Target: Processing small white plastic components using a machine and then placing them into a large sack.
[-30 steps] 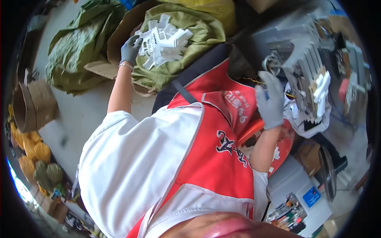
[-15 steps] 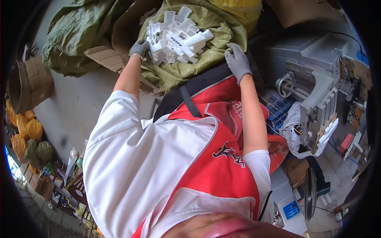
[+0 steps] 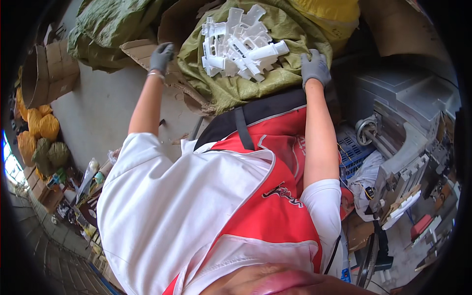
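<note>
A coarse woven olive-green sack lies open on the concrete floor, its mouth spread wide and its cloth creased in soft folds. In the middle of its opening sits a heap of white moulded plastic parts, hard-edged and glossy, with tubes, flat tabs and slotted frames tangled together; how far the heap goes down into the sack is hidden.

The left hand, in a grey knit glove, grips the sack's left rim where it meets a torn flap of brown corrugated cardboard; the fingers curl shut, though whether they pinch cloth or cardboard is hard to tell. The right hand, gloved alike, is clenched on the sack's right edge, knuckles up, just beside the white heap.

A second sack of the same green weave slumps at the floor's far left, and a yellow sack is cut off at the top edge. A grey metal machine with a round wheel stands at the right, its far parts blurred by the lens rim. The person's white and red apron hides the floor nearest the body.
</note>
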